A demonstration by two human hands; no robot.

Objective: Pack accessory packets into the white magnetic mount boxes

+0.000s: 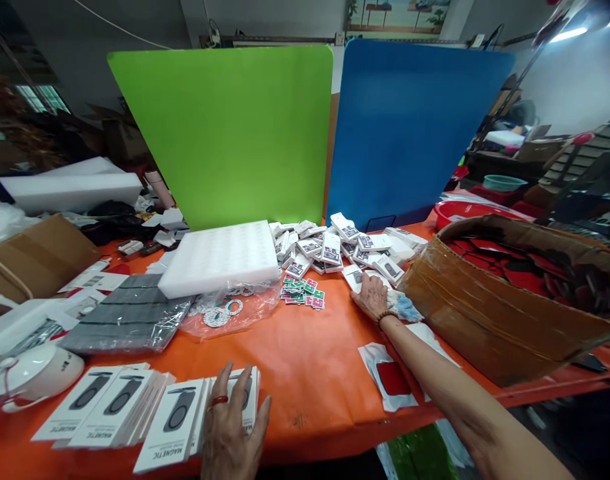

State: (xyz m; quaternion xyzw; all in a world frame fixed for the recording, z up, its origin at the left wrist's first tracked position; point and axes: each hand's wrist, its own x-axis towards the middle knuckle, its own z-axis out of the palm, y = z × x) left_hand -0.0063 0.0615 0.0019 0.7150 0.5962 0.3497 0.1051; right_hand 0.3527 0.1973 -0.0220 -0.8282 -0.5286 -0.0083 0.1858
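My left hand [235, 423] is at the front of the table, fingers spread over the end of a row of white boxes [172, 420] marked "MAGNETIC". Its fingers touch the last box [248, 395] and grip nothing I can see. My right hand [372, 298], with a beaded bracelet at the wrist, reaches to the near side of a heap of smaller white boxes [329, 248]. Its thumb and fingers are at one small white box [353, 277]; the fingertips are partly hidden, so whether they grip it is unclear. A red square piece [393, 379] lies on white wrapping below my right forearm.
A cardboard carton [465, 320] of red and black pieces stands at right. Green-and-red cards [302, 291], a bag of white rings [227, 310], a white foam block [225, 257] and a grey wrapped pack [129, 313] lie on the orange table. Green [235, 133] and blue [409, 127] panels stand behind.
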